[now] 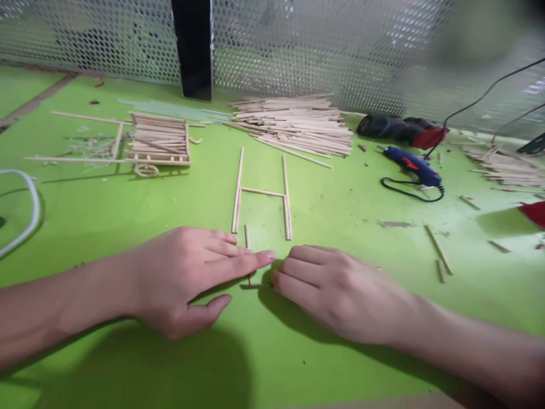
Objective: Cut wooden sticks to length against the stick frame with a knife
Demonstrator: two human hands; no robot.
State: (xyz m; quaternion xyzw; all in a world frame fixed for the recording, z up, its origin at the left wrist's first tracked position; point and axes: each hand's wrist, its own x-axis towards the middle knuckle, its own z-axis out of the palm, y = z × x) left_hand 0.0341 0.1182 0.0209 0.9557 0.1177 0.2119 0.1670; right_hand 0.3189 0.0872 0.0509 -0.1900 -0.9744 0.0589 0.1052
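My left hand [183,278] lies with its fingers stretched out over a thin wooden stick [247,238], pressing it to the green table. Part of that stick is hidden under the fingers. My right hand [327,281] is closed, its fingers curled around one end of a thin dark strip [254,286], which looks like a blade. This strip crosses the near end of the stick. Just beyond my hands lies an H-shaped frame of wooden sticks [263,192], with doubled lower legs and one crossbar.
A small stick-built cart [159,142] stands at the left, beside clear glue sticks [170,109]. A big pile of sticks [298,125] lies at the back. On the right are a blue glue gun [413,165] with a cord, a black tool [392,129] and offcuts [438,250].
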